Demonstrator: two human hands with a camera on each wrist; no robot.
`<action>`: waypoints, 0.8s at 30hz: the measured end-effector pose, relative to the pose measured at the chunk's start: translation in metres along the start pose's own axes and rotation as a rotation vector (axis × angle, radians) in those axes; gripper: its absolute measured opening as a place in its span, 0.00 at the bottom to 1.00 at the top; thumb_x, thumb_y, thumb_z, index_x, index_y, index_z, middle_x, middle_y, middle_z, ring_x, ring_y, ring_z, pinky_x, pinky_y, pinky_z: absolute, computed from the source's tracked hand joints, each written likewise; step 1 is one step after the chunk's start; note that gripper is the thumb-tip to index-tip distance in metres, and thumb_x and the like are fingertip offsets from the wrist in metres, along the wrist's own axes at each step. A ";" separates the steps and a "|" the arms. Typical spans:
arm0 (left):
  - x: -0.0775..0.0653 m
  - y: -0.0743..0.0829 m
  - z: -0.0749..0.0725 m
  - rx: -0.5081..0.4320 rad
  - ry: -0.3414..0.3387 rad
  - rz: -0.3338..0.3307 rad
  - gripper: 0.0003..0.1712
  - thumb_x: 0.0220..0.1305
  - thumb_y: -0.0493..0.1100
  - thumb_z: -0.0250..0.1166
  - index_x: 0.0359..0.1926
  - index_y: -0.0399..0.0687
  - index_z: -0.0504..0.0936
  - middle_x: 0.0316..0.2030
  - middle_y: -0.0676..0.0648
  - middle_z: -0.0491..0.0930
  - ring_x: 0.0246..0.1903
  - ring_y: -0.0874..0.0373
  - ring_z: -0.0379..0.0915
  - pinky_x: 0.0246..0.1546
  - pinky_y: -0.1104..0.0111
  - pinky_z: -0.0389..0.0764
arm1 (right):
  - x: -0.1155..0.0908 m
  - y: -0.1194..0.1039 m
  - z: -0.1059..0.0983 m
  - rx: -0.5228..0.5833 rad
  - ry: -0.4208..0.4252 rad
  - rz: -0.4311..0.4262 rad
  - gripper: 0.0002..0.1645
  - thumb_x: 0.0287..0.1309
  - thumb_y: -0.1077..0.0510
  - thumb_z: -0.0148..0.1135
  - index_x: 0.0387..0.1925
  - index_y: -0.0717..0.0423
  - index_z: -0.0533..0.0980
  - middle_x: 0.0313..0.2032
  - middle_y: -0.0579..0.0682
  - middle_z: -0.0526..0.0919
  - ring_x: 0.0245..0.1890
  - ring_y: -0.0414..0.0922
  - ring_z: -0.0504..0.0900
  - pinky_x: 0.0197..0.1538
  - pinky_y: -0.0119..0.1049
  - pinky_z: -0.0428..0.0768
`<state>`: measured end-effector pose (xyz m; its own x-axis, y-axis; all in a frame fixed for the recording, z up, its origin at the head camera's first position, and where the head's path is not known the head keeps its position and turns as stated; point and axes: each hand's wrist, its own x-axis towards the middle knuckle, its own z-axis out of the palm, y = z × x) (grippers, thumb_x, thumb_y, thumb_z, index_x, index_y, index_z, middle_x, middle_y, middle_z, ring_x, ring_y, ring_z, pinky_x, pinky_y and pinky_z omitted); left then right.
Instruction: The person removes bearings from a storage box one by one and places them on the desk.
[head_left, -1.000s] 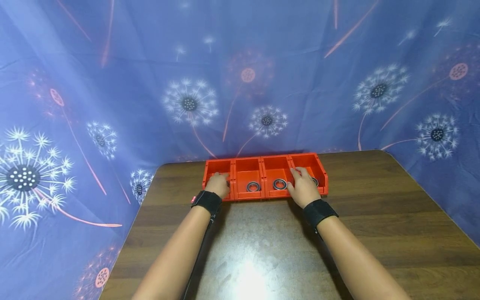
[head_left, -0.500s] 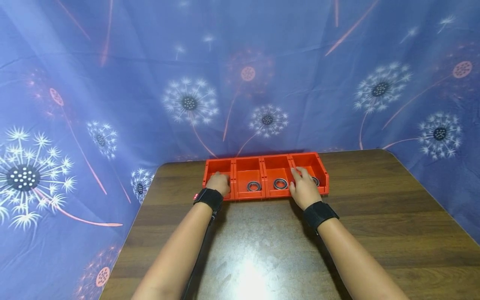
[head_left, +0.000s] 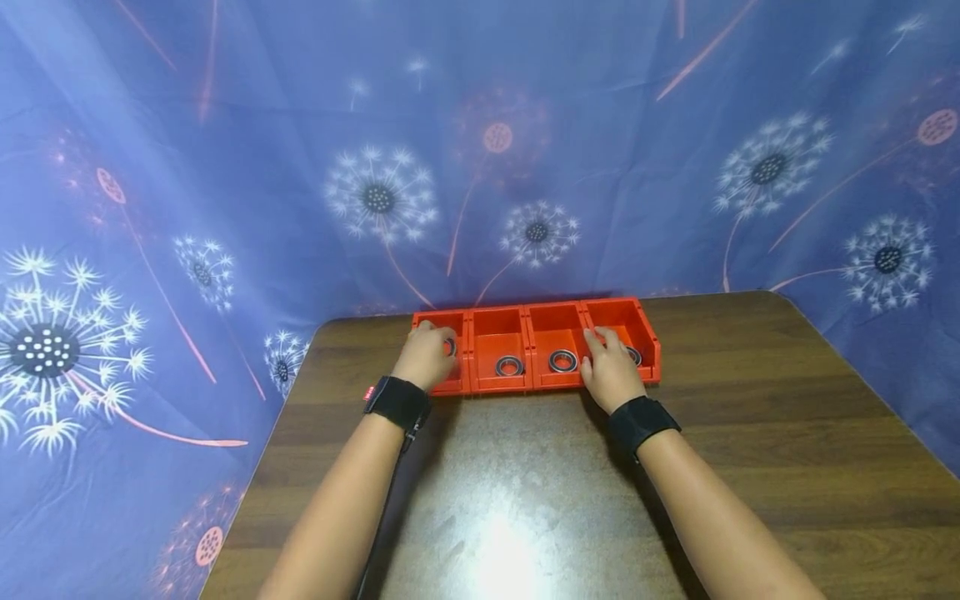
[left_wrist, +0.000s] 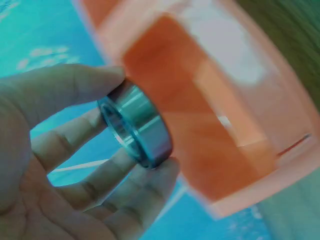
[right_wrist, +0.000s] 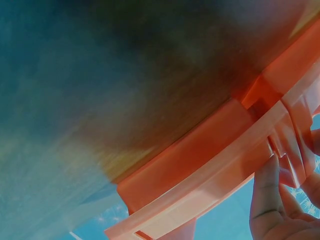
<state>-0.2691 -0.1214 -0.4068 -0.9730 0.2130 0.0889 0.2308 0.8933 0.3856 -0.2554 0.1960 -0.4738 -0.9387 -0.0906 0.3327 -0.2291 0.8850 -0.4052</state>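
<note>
Bearing (left_wrist: 145, 122) | gripped by left hand (head_left: 425, 358) | between thumb and fingertips, clear of palm

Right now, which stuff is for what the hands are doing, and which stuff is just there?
Probably for the job:
left hand, pinching a metal ring
right hand, at the red bins
three more rings, lying in the bins

Probably just there:
wooden table
blue flowery cloth
black wristbands

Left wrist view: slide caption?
Left hand holds a bearing between thumb and fingers, with a bin behind.
</note>
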 end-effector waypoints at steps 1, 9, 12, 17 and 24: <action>-0.006 0.003 -0.004 -0.009 0.001 0.009 0.24 0.57 0.36 0.68 0.57 0.42 0.83 0.52 0.37 0.77 0.50 0.43 0.74 0.51 0.54 0.77 | 0.000 0.000 0.000 0.002 0.001 0.000 0.34 0.66 0.61 0.60 0.71 0.65 0.66 0.67 0.69 0.67 0.59 0.68 0.75 0.60 0.62 0.76; -0.056 0.020 0.008 -0.033 -0.066 0.074 0.23 0.53 0.35 0.73 0.53 0.44 0.85 0.45 0.40 0.78 0.39 0.51 0.73 0.34 0.64 0.75 | 0.002 0.003 -0.002 -0.009 0.021 0.002 0.34 0.65 0.61 0.60 0.71 0.66 0.67 0.67 0.70 0.67 0.59 0.68 0.74 0.61 0.62 0.75; -0.068 0.024 0.023 -0.036 -0.108 0.112 0.24 0.52 0.35 0.73 0.54 0.43 0.85 0.45 0.40 0.78 0.42 0.49 0.73 0.37 0.62 0.76 | 0.002 0.003 -0.003 -0.003 0.017 0.007 0.34 0.65 0.61 0.60 0.71 0.66 0.67 0.67 0.70 0.67 0.59 0.68 0.74 0.61 0.62 0.75; -0.079 0.026 0.048 0.022 -0.167 0.175 0.27 0.53 0.36 0.73 0.57 0.41 0.84 0.50 0.38 0.81 0.49 0.44 0.75 0.51 0.55 0.76 | 0.003 0.003 -0.001 -0.004 0.003 0.005 0.34 0.66 0.62 0.60 0.71 0.66 0.66 0.67 0.69 0.66 0.59 0.68 0.74 0.59 0.62 0.76; -0.087 0.028 0.061 0.019 -0.179 0.147 0.23 0.51 0.36 0.74 0.51 0.45 0.86 0.50 0.39 0.80 0.49 0.46 0.75 0.50 0.56 0.78 | 0.004 0.002 0.002 -0.002 0.006 0.006 0.33 0.66 0.61 0.59 0.71 0.65 0.67 0.67 0.69 0.66 0.58 0.68 0.75 0.58 0.62 0.77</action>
<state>-0.1782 -0.0906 -0.4594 -0.9133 0.4066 -0.0225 0.3715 0.8544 0.3633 -0.2598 0.1962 -0.4750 -0.9385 -0.0828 0.3352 -0.2231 0.8863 -0.4059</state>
